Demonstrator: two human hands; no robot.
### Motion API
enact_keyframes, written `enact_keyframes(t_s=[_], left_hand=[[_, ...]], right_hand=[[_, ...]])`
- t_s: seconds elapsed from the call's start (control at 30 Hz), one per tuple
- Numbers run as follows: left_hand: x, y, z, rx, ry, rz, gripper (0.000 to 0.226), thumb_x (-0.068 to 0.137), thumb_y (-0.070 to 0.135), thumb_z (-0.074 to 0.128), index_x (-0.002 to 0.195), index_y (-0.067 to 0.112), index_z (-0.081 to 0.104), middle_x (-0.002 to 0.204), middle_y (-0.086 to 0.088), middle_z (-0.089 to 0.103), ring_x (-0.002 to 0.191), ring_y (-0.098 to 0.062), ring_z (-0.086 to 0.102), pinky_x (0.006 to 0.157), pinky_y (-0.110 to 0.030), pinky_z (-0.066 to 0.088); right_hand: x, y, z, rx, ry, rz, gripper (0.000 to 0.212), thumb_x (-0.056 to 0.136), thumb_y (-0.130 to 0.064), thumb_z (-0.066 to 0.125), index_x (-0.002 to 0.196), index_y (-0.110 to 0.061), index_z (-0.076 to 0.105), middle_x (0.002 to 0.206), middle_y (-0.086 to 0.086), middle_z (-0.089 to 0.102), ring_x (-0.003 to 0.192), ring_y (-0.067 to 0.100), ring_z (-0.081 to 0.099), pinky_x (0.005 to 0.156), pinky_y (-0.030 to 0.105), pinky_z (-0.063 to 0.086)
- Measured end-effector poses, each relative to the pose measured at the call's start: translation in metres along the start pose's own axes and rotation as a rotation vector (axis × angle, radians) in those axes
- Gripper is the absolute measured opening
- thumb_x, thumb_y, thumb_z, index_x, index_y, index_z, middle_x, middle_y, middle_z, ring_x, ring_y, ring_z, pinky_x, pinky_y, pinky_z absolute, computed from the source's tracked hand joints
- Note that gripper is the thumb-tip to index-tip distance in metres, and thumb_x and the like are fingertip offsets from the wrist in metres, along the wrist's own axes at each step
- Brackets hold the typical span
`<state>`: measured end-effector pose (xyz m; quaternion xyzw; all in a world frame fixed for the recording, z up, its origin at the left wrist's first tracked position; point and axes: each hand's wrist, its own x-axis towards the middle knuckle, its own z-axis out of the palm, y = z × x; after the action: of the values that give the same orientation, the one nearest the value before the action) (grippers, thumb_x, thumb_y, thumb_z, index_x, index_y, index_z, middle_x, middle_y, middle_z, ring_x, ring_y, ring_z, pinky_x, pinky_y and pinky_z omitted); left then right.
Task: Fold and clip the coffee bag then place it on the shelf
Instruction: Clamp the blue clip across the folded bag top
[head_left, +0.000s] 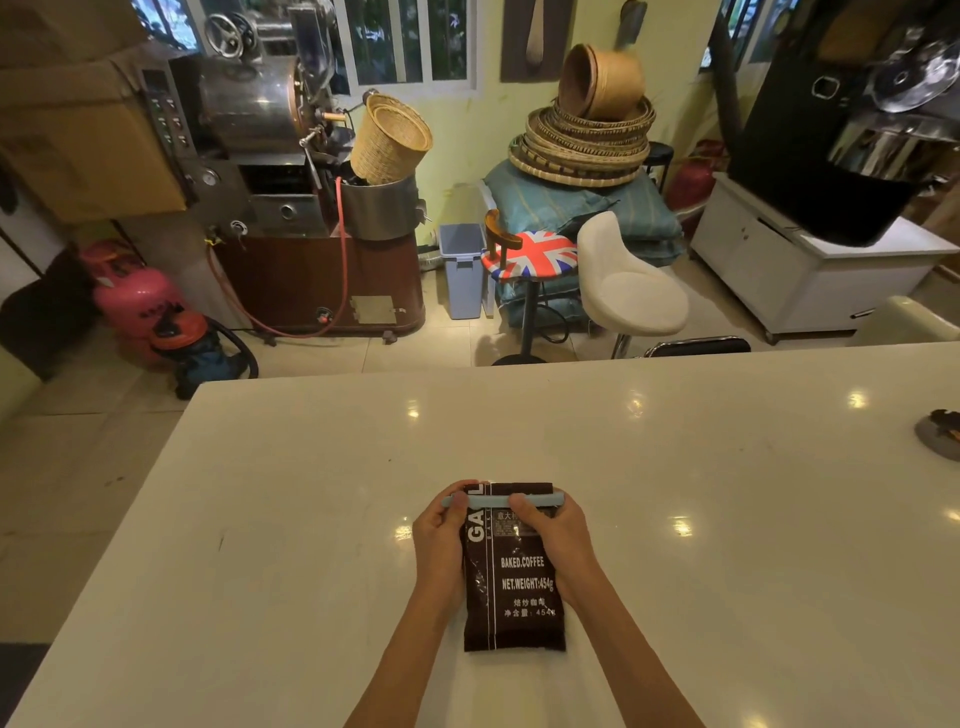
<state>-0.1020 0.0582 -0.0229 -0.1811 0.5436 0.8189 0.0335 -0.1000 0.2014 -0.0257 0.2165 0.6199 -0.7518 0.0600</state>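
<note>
Lying flat on the desk (675, 467), the coffee bag (511, 571) points away from you, clip (501, 501) crosswise over its folded far end. Your left hand (441, 540) and right hand (558, 540) pinch that clip, fingers (519, 503) pressed down, equally near. No shelf shows.

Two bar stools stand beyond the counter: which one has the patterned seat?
The left stool, its round seat printed with a red, white and blue Union Jack; the right stool has a plain white moulded seat.

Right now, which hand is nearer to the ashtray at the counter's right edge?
Right. The right hand holds the bag on the ashtray side; the left hand is beyond the bag.
</note>
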Motion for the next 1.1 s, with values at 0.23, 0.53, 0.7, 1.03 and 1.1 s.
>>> enact_keyframes(t_s=[0.23, 0.53, 0.7, 1.03, 1.1], left_hand=[[-0.001, -0.003, 0.006, 0.186, 0.097, 0.177, 0.023, 0.099, 0.023, 0.050, 0.096, 0.026, 0.073, 0.098, -0.011, 0.074, 0.087, -0.024, 0.072, 0.075, -0.041, 0.060], [-0.001, -0.001, -0.003, 0.271, -0.252, 0.008, 0.047, 0.096, 0.029, 0.055, 0.135, 0.035, 0.030, 0.122, -0.008, 0.058, 0.100, -0.025, 0.071, 0.074, -0.036, 0.061], [-0.011, -0.018, -0.001, 0.497, -0.083, 0.102, 0.027, 0.094, 0.038, 0.055, 0.109, 0.017, 0.059, 0.102, -0.010, 0.072, 0.086, -0.018, 0.073, 0.074, -0.036, 0.061], [-0.030, -0.008, 0.001, 0.461, 0.098, 0.165, 0.026, 0.101, 0.032, 0.044, 0.096, 0.013, 0.062, 0.089, -0.011, 0.071, 0.080, -0.021, 0.071, 0.064, -0.026, 0.056], [-0.036, -0.004, 0.003, 0.421, -0.006, 0.079, 0.023, 0.100, 0.034, 0.046, 0.109, 0.016, 0.056, 0.101, -0.009, 0.070, 0.088, -0.020, 0.072, 0.067, -0.025, 0.057]], right_hand=[[-0.008, -0.002, 0.006, -0.069, 0.029, -0.101, 0.035, 0.079, -0.023, 0.080, 0.103, -0.009, 0.059, 0.096, 0.016, 0.072, 0.075, 0.016, 0.074, 0.062, 0.026, 0.058], [-0.004, -0.003, 0.007, -0.051, -0.032, -0.221, 0.028, 0.093, -0.025, 0.064, 0.116, -0.021, 0.048, 0.112, 0.015, 0.063, 0.096, 0.029, 0.069, 0.071, 0.031, 0.060], [-0.004, -0.006, 0.005, -0.039, 0.004, -0.148, 0.035, 0.093, -0.039, 0.057, 0.120, -0.020, 0.048, 0.112, 0.013, 0.065, 0.093, 0.021, 0.070, 0.069, 0.027, 0.059], [-0.031, 0.003, 0.016, -0.403, 0.121, -0.365, 0.020, 0.097, -0.040, 0.052, 0.092, -0.024, 0.062, 0.076, -0.011, 0.068, 0.068, -0.002, 0.068, 0.056, 0.008, 0.050], [-0.027, 0.000, 0.013, -0.412, 0.161, -0.361, 0.031, 0.099, -0.041, 0.046, 0.087, -0.018, 0.064, 0.074, -0.007, 0.068, 0.067, 0.008, 0.068, 0.055, 0.015, 0.051]])
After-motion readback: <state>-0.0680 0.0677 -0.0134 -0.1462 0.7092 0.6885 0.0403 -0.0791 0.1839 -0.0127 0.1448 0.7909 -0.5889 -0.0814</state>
